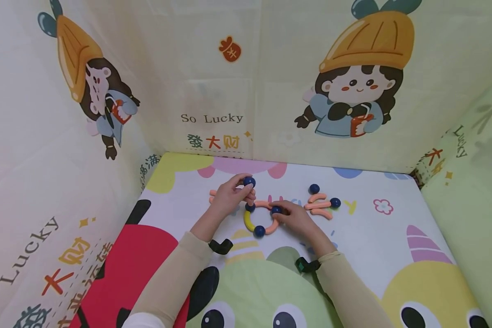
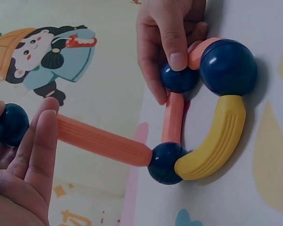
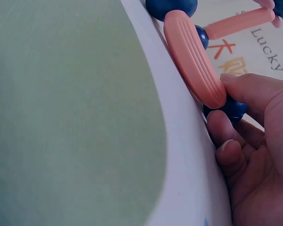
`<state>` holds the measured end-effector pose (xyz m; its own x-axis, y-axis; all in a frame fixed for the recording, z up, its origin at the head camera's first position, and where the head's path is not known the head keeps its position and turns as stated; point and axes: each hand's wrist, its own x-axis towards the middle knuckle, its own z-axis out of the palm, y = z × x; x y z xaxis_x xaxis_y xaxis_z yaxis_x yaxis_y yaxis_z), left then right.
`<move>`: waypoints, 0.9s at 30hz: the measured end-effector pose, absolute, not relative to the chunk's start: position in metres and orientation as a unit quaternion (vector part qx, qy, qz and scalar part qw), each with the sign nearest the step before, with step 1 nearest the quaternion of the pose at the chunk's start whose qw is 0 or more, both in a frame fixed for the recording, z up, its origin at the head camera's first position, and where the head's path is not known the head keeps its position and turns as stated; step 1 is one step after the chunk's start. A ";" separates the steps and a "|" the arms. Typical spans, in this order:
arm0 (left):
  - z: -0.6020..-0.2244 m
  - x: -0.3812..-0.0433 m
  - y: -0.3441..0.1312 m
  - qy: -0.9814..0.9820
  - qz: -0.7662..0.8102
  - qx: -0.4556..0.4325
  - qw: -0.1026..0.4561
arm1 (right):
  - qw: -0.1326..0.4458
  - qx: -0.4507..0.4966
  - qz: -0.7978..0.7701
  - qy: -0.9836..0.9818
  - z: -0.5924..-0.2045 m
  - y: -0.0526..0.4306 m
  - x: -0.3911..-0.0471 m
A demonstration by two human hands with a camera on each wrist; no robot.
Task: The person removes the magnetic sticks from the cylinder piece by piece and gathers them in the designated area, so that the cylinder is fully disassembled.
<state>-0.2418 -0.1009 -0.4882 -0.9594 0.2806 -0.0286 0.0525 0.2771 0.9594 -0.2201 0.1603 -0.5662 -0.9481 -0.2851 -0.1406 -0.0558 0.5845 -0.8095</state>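
Observation:
A ring of magnetic-stick toy pieces lies on the table: a yellow curved stick (image 2: 214,143), an orange curved stick (image 3: 193,59) and a straight orange stick (image 2: 173,120), joined by blue balls. From the ring's left ball (image 2: 167,163) another straight orange stick (image 2: 104,140) stands up. My left hand (image 1: 233,195) holds the blue ball (image 1: 249,181) at that stick's upper end between thumb and fingers. On the ring's right side, my right hand (image 1: 297,217) pinches a blue ball (image 2: 179,77). The front ball (image 1: 259,231) is untouched.
To the right lie loose orange sticks (image 1: 317,206), with one blue ball (image 1: 314,188) behind them and another ball (image 1: 335,202) beside them. More orange pieces (image 1: 212,193) show partly behind my left hand. Printed cloth walls (image 1: 270,91) enclose the patterned table (image 1: 377,237).

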 end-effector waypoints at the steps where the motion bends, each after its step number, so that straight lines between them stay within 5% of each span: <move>1: -0.488 -0.242 -0.103 0.795 0.591 0.104 0.090 | 0.130 -0.096 -0.445 0.881 -0.566 0.160 -0.220; 11: -0.493 -0.245 -0.124 0.815 0.571 0.084 0.049 | 0.139 -0.102 -0.440 0.881 -0.565 0.163 -0.221; 27: -0.516 -0.266 -0.161 0.884 0.463 0.012 0.065 | 0.128 -0.112 -0.441 0.881 -0.568 0.162 -0.222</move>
<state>-0.2659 -0.1614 -0.5163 -0.9912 0.0811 -0.1044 -0.0396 0.5713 0.8198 -0.2223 0.1621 -0.5683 -0.9422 -0.3103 -0.1268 -0.0848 0.5866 -0.8055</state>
